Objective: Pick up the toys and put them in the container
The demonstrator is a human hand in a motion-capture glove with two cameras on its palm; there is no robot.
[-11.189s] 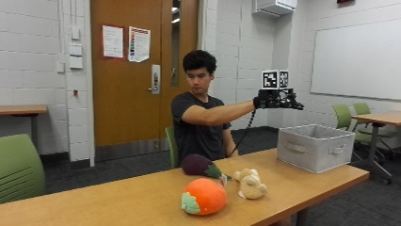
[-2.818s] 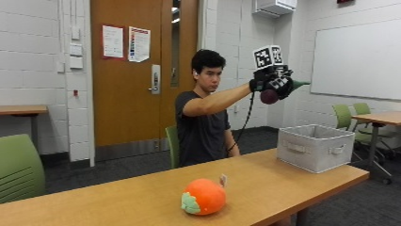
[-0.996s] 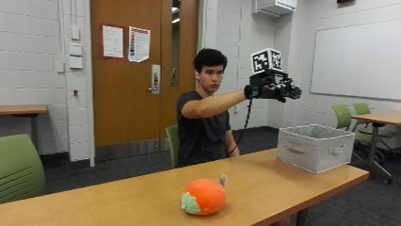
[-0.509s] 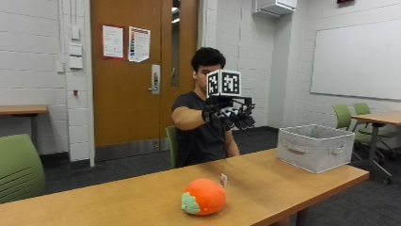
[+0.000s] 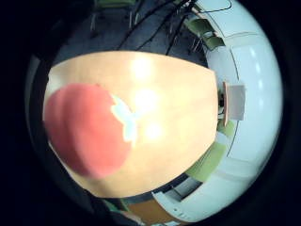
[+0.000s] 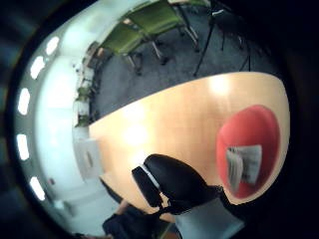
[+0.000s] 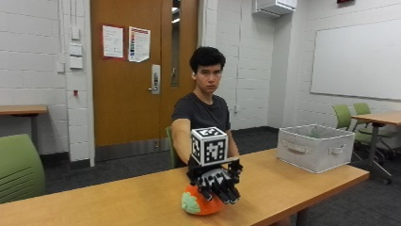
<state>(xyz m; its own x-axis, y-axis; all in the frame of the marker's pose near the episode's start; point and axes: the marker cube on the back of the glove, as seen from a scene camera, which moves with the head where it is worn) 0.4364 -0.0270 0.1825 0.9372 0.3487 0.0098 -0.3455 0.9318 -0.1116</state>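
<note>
Hand: the gloved hand [image 7: 216, 183] is just above and in front of the toy, fingers spread and pointing down, holding nothing; this pose suits a grasp from above.
Contact: it seems not yet to touch, but the hand hides the top of the toy, so I cannot be sure.
Toy: the orange toy [image 7: 202, 205], with its green leaf, lies on the table [image 7: 94, 209] near the front edge.
Container: the grey container [image 7: 314, 147] stands well apart at the table's far end, open side up to receive the toy.
</note>
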